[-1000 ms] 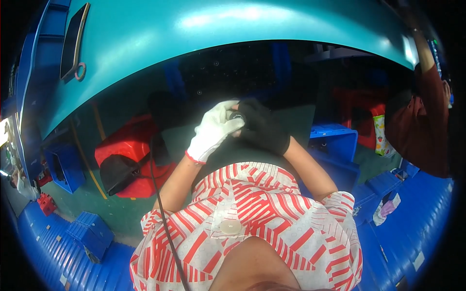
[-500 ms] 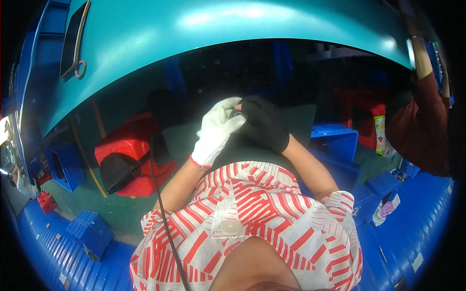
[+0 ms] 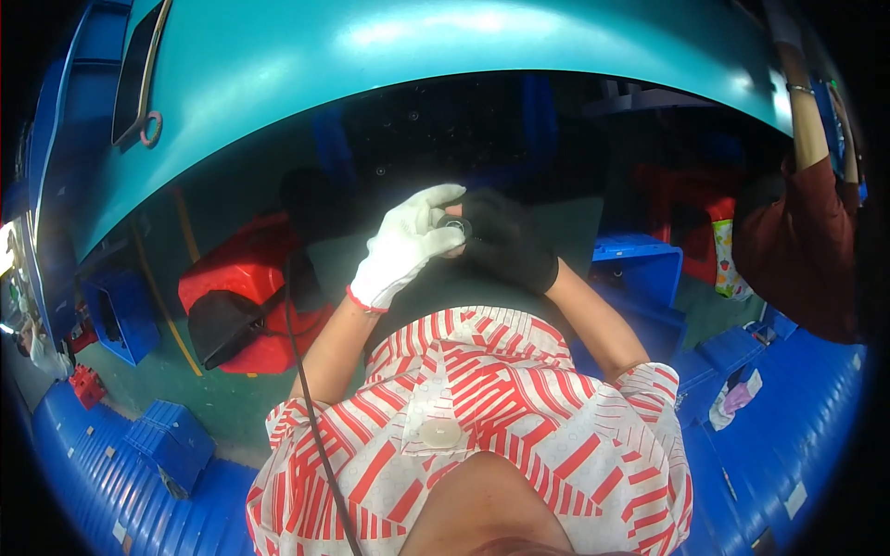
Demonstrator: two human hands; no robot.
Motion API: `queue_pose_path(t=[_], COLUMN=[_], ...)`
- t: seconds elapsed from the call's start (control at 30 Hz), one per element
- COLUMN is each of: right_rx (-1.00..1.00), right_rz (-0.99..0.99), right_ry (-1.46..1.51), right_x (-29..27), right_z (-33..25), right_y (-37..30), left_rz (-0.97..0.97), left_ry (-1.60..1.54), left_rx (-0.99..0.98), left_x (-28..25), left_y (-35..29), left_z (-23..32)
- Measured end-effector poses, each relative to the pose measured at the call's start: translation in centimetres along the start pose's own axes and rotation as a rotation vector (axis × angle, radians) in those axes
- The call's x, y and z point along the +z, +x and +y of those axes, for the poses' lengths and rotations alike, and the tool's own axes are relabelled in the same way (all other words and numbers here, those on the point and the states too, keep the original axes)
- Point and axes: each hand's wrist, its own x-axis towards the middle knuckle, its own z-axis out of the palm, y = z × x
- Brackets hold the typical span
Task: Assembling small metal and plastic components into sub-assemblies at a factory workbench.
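Head view: white-gloved left hand [image 3: 405, 248] and black-gloved right hand [image 3: 503, 239] together, both pinching a small round dark metal part [image 3: 455, 226] beneath the curved teal panel [image 3: 445, 46], little shifted from a second ago, red plastic crate [image 3: 243, 278] at left.

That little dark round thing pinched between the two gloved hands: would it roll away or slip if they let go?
The small round part looks rigid and probably light, since fingertips of the left hand and right hand alone carry it. Its round outline suggests it could roll if dropped. The fabric gloves probably help grip, though its surface is too small to judge.
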Motion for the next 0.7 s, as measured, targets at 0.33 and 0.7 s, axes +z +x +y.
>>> queue_pose_path(t=[0.33,0.7], right_rx=[0.002,-0.009], right_rz=[-0.008,0.086], right_ry=[-0.017,-0.123], right_x=[0.4,0.2], right_z=[0.2,0.4], right_y=[0.1,0.4], left_rz=[-0.015,0.074], left_ry=[-0.044,-0.08], left_rx=[0.009,0.033], left_x=[-0.4,0.2], left_y=[0.5,0.1], left_z=[-0.1,-0.6])
